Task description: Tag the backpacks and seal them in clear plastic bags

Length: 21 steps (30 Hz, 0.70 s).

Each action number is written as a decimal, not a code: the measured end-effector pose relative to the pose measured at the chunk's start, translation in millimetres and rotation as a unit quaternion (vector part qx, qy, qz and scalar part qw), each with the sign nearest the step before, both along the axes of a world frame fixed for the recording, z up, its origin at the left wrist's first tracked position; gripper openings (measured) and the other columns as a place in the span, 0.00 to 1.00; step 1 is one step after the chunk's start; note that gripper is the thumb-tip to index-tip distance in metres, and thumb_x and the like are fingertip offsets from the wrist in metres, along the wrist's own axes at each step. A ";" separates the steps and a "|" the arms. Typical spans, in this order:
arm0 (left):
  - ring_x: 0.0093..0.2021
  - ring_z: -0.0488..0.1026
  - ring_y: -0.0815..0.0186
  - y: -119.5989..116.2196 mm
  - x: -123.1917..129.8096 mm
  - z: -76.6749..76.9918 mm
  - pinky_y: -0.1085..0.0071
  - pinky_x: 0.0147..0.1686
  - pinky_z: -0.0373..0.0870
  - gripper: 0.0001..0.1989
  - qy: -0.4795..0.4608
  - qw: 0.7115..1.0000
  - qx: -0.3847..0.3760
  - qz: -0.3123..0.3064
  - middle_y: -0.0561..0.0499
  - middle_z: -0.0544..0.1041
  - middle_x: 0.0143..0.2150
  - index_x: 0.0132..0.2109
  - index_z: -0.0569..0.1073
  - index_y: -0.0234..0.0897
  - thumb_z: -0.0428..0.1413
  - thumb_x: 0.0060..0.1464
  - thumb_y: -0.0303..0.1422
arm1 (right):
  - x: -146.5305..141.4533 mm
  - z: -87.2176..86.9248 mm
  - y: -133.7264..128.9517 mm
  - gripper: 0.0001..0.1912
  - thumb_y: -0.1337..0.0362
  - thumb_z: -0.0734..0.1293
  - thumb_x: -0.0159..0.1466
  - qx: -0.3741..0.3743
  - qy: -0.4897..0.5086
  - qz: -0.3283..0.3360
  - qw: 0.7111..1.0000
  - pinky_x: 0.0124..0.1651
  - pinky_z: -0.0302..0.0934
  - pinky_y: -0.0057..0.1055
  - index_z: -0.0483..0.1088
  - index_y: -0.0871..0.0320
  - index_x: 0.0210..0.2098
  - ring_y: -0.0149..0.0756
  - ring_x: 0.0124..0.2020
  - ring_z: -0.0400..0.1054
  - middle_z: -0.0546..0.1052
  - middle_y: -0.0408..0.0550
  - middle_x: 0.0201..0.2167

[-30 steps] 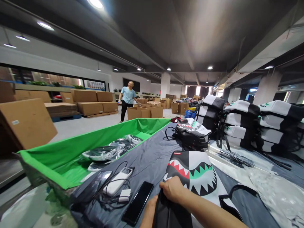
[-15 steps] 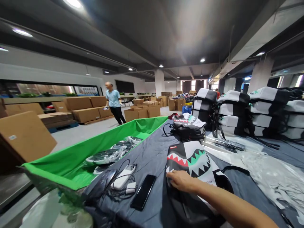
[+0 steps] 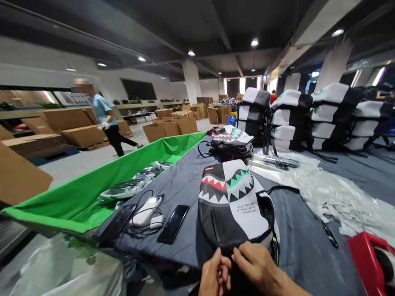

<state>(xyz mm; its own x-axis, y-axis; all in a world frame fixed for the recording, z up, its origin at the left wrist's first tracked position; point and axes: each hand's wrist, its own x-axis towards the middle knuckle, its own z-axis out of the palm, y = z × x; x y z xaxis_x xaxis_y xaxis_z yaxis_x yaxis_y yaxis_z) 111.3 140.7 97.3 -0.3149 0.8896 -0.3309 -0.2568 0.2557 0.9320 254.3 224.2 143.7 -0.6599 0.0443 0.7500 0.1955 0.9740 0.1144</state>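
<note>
A black-and-white backpack (image 3: 230, 207) lies flat on the grey-covered table, its red and green shark-mouth print facing up and its lettering upside down to me. At its near edge my left hand (image 3: 215, 273) is closed, fingers curled in. Just to the right, my right hand (image 3: 258, 265) has its fingers bent and closed, close to the left one. Anything between the fingers of either hand is hidden. Behind the first bag sits a second shark-print backpack (image 3: 233, 142). A black strap (image 3: 282, 188) runs off to the right of the near bag.
Left of the bag are a black phone (image 3: 173, 224) and a white power bank (image 3: 146, 210) with cables. A green-lined bin (image 3: 83, 201) holds plastic-wrapped items. Stacked backpacks (image 3: 290, 115), clear plastic bags (image 3: 336, 193) and a red tape dispenser (image 3: 365, 259) are rightward. A person (image 3: 106, 115) walks among cartons.
My right hand has left the print and moved down to the bag's near edge. My left hand has come into view beside it. The view has shifted; the person has walked left.
</note>
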 end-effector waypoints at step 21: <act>0.12 0.55 0.76 -41.8 -11.8 21.2 0.78 0.12 0.54 0.32 -0.087 0.981 -0.046 0.169 0.58 0.60 0.11 0.16 0.65 0.36 0.69 0.28 0.58 | 97.7 25.4 54.7 0.11 0.57 0.69 0.65 -0.323 0.274 -0.190 0.886 0.28 0.61 0.27 0.76 0.54 0.29 0.32 0.24 0.67 0.75 0.42 0.24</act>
<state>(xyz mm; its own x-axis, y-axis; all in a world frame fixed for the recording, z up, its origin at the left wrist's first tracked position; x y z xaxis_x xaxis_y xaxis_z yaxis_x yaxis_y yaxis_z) 99.5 98.9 118.5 -0.5187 0.7073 -0.4803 -0.4950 0.2095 0.8432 352.0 278.8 169.1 -0.0500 0.7211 0.6910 0.3763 0.6545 -0.6558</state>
